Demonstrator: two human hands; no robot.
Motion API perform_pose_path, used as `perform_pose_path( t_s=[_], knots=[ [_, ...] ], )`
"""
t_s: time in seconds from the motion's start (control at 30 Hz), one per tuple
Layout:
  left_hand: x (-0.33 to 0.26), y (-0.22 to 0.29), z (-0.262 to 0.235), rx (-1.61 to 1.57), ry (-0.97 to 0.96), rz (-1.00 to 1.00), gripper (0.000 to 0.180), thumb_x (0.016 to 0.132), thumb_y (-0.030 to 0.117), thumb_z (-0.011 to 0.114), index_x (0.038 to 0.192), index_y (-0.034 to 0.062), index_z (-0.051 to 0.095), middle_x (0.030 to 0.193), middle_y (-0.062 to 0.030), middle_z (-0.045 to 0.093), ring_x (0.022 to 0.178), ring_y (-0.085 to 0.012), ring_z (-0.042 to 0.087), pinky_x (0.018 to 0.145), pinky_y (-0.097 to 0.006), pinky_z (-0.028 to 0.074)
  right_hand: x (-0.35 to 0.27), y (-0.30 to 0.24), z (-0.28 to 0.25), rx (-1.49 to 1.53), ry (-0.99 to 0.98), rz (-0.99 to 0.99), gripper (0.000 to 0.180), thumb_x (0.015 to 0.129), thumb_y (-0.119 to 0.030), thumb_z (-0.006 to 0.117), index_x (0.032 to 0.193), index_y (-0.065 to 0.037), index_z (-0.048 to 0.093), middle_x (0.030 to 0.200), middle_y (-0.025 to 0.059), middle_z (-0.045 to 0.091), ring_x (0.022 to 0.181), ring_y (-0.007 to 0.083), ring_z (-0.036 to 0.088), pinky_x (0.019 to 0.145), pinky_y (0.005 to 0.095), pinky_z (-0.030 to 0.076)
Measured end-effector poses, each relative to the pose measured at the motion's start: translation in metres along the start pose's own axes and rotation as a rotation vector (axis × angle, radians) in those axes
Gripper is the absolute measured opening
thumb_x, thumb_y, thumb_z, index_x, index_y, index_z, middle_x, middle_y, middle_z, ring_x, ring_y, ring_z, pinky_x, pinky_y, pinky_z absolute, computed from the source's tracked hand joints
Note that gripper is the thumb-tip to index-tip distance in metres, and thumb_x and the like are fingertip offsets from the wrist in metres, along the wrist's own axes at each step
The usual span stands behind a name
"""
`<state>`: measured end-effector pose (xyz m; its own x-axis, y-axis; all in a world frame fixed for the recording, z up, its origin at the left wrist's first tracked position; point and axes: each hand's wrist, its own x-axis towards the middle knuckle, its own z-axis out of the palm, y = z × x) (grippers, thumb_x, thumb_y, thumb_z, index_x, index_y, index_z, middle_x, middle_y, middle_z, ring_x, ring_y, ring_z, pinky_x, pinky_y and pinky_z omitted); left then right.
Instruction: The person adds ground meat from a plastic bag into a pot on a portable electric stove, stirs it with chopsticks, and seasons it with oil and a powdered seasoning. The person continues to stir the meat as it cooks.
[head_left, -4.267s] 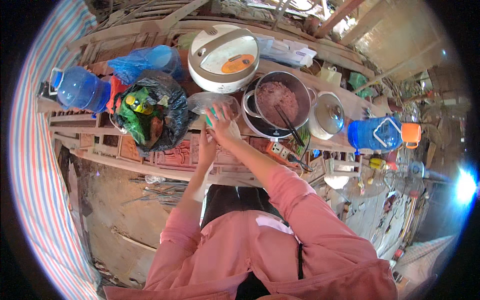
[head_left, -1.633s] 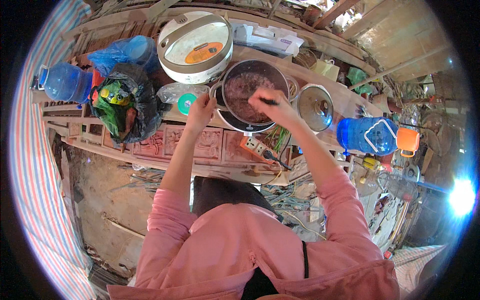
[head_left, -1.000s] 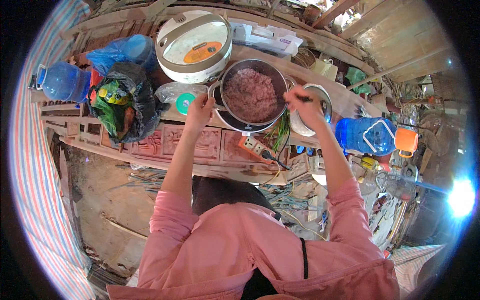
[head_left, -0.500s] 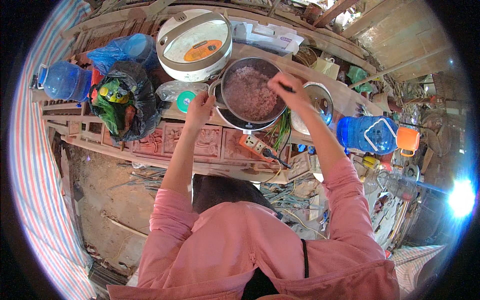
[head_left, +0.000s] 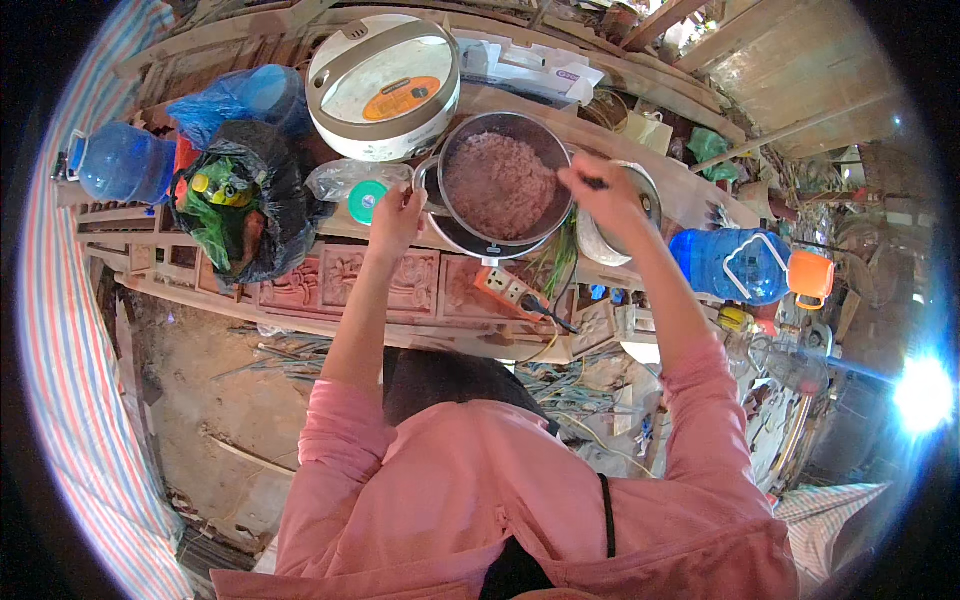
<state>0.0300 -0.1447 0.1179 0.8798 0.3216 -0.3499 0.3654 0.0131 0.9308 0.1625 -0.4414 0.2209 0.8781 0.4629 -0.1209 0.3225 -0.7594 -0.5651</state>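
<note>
A wide grey pot [head_left: 446,205] stands tilted slightly on a white-rimmed electric hotplate [head_left: 492,250]. Pinkish minced meat [head_left: 497,178] covers its bottom. My left hand [head_left: 398,218] is closed at the pot's left side handle, fingertips pinched on it. At the right rim my right hand [head_left: 606,200] is closed round a dark utensil handle [head_left: 594,183]; the utensil's working end cannot be made out. Just right of the pot, partly under my right forearm, sits a round container with a glass lid [head_left: 648,195]. Green scallion-like leaves [head_left: 562,245] lie between them.
A white rice cooker [head_left: 385,85] stands behind left. Nearer are a green round lid [head_left: 367,202], a black bag of groceries [head_left: 250,205] and a power strip [head_left: 508,290] at the table's front edge. Blue water jugs [head_left: 730,265] flank the table; an orange cup [head_left: 810,275] is far right.
My right hand has moved right, from over the meat to the pot's rim. The meat looks shifted and more clumped toward the right. My left hand stays at the handle.
</note>
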Motion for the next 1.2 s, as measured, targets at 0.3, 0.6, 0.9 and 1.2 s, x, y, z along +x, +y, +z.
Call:
perform_pose_path(
  t_s=[0.3,0.6,0.9,1.2],
  knots=[
    [-0.008,0.011,0.000,-0.037,-0.050,-0.015,0.022,0.102,0.024,0.057,0.098,0.0021,0.060,0.070,-0.0004,0.055,0.056,-0.0083,0.051,0.049,-0.025,0.041,-0.017,-0.027,0.040,0.595,-0.064,0.125,0.022,0.097,-0.024,0.067,0.091,-0.003,0.062,0.079,0.0026,0.067,0.068,0.0115,0.066,0.067,0.0278,0.052],
    [-0.006,0.016,-0.005,0.050,-0.074,0.010,0.026,0.102,0.025,0.057,0.089,0.0029,0.059,0.070,-0.0005,0.056,0.057,-0.0080,0.053,0.047,-0.025,0.041,-0.011,-0.009,0.023,0.369,0.082,-0.163,0.018,0.097,-0.020,0.067,0.089,-0.004,0.065,0.077,0.0029,0.067,0.068,0.0085,0.062,0.066,0.0271,0.050],
    [-0.006,0.016,-0.001,-0.010,-0.063,0.018,0.026,0.103,0.023,0.056,0.088,0.0025,0.059,0.067,-0.0012,0.056,0.053,-0.0083,0.052,0.046,-0.026,0.041,-0.026,-0.052,0.038,0.594,-0.199,-0.237,0.023,0.098,-0.021,0.066,0.088,-0.001,0.063,0.077,0.0019,0.064,0.072,0.0097,0.061,0.069,0.0270,0.049],
    [-0.009,0.020,-0.001,0.057,-0.031,0.015,0.025,0.101,0.023,0.058,0.089,0.0012,0.060,0.065,-0.0007,0.055,0.051,-0.0088,0.051,0.046,-0.027,0.040,-0.007,0.012,0.031,0.533,0.083,0.212,0.019,0.098,-0.020,0.066,0.092,-0.002,0.064,0.084,0.0040,0.065,0.077,0.0099,0.061,0.072,0.0273,0.051]
  ],
)
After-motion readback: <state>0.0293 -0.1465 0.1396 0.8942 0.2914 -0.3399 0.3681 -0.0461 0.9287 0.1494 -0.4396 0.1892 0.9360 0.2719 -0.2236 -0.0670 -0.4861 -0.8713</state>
